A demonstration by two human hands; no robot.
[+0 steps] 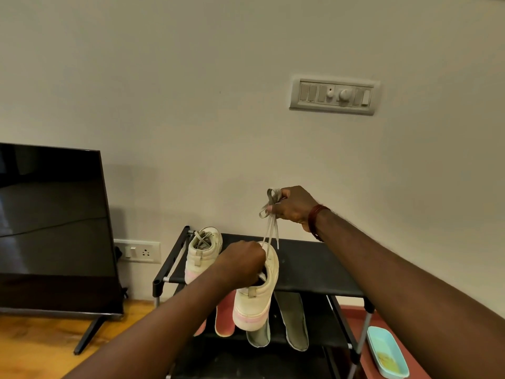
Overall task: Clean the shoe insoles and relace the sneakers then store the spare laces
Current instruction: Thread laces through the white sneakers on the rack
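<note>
Against a plain pale wall stands a black shoe rack (314, 265). Above its top shelf the right hand (296, 207) is closed around the gathered ends of the grey laces (270, 228), drawn taut up from the cream sneaker (257, 299) below and to its left. The left hand (241, 262) is clenched at that sneaker's collar, holding it heel-down. A second sneaker (202, 248) rests on the shelf just left; insoles (292, 321) lie on the lower shelf, a television (52, 228) farther left.
</note>
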